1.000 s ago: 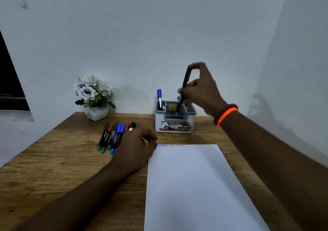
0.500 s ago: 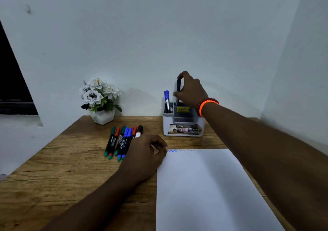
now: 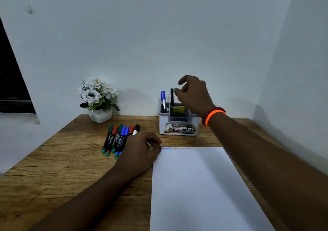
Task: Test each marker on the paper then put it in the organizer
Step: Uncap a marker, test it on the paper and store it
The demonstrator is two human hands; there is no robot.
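Observation:
A grey organizer [image 3: 178, 124] stands at the back of the wooden desk. A blue-capped marker [image 3: 163, 98] and a black marker [image 3: 171, 96] stand upright in it. My right hand [image 3: 193, 94] hovers just above and right of the black marker, fingers loosely spread and holding nothing. Several capped markers [image 3: 119, 138] lie in a row to the left, green, red, blue and black. The white paper [image 3: 195, 186] lies in front, with a blue scribble [image 3: 167, 148] and a faint dark scribble [image 3: 181, 148] along its top edge. My left hand [image 3: 140, 152] rests on the paper's top-left corner, partly covering the marker row.
A white pot of white flowers [image 3: 99, 99] sits at the back left of the desk [image 3: 62, 168]. White walls close in behind and on the right. A dark window opening is at the far left.
My right hand lowered the black marker into the organizer and let go of it, lifting slightly away. My left hand stayed on the paper's corner.

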